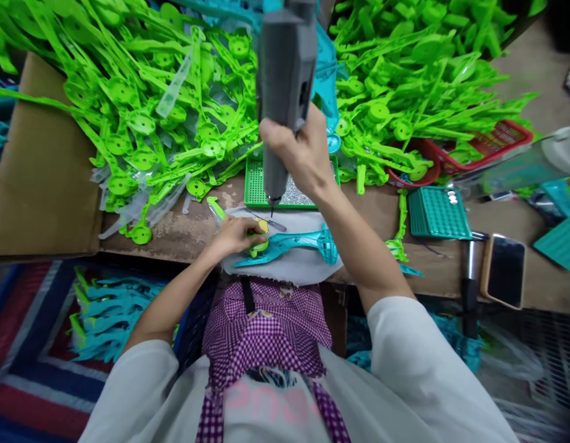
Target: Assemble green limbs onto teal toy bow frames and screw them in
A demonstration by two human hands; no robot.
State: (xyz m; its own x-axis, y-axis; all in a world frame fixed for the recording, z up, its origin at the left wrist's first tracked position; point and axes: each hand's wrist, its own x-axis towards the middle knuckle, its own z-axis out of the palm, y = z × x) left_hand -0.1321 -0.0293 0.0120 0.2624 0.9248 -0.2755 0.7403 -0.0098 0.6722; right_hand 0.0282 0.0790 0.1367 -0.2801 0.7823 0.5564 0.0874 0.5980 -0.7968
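My right hand (pixel 301 151) is wrapped round a grey electric screwdriver (pixel 285 74), held upright with its thin bit pointing down. Below and left of the bit, my left hand (pixel 239 235) pinches a green plastic part (pixel 258 247) against the narrow left end of a blue plastic piece (pixel 294 241). The blue piece lies lengthwise on a white cloth (pixel 285 274). A small thin tool with a grey handle (pixel 276 225) rests on the cloth behind it. Past the cloth, a green tray (pixel 255 184) holds many small metal bits, probably screws, partly hidden by the screwdriver.
Heaps of green plastic parts (pixel 141 92) cover the back of the bench. A cardboard box (pixel 40 160) stands left. At right are a red basket (pixel 492 144), a teal basket (pixel 437 212), a clear bottle (pixel 511 166) and a phone (pixel 504 271). Blue parts (pixel 121 314) sit low at left.
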